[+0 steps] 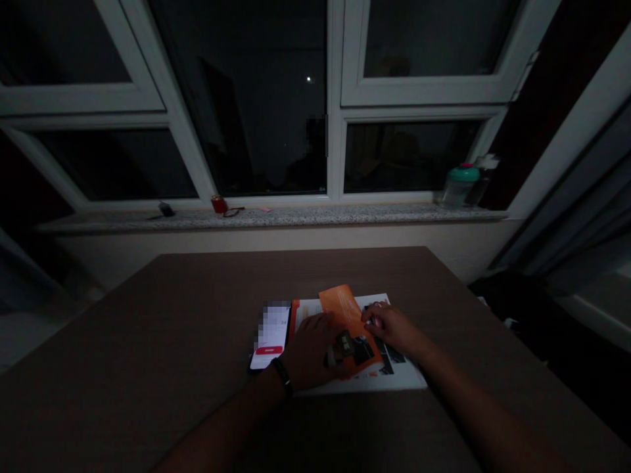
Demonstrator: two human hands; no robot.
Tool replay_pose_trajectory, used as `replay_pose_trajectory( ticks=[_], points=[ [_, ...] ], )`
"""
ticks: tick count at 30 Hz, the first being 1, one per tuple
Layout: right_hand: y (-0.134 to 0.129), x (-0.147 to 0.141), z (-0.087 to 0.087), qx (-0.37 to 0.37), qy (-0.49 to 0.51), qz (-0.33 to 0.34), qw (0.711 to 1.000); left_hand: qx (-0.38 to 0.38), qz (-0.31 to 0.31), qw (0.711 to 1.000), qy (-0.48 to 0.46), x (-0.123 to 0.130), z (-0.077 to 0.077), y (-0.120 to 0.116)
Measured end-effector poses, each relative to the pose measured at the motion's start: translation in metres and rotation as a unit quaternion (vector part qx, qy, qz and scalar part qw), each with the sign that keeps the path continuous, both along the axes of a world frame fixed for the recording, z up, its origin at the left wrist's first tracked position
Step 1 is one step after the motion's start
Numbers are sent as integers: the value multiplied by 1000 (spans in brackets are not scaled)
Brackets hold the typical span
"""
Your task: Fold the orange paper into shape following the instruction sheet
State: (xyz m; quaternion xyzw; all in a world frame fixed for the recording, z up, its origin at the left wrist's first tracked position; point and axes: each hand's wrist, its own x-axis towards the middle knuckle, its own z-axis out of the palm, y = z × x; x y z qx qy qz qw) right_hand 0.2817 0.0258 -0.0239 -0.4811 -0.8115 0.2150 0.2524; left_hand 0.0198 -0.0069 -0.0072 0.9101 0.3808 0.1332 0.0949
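Observation:
My left hand [310,351] lies palm down on an orange folded leaflet [345,312], next to a lit smartphone [270,336] with a blurred screen and a red button. The leaflet rests on a larger white printed brochure [409,378] with dark photos on it. My right hand [387,325] sits at the leaflet's right side, its curled fingers touching the paper. I cannot tell whether those fingers pinch the leaflet. A black band circles my left wrist.
The papers and phone lie on a brown wooden table [148,328]. Beyond it is a stone windowsill [296,217] bearing a teal-lidded plastic bottle [458,186], a small red object [219,205] and a small black object [166,209].

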Motion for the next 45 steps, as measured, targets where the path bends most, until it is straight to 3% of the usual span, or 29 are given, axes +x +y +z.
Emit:
replay_pose_trajectory(
  ticks=[13, 25, 36, 45],
  points=[
    [-2, -1, 4, -7, -3, -3, 1000, 6, -8, 1000, -22, 2, 5, -3],
    [-5, -10, -4, 7, 0, 5, 1000, -3, 32, 999, -4, 2, 6, -1],
    [-9, -15, 1, 15, -5, 1, 1000, 1, 39, 999, 0, 4, 9, -5],
    [-11, -15, -1, 15, 21, -30, 999, 28, 48, 998, 27, 3, 2, -4]
  ],
)
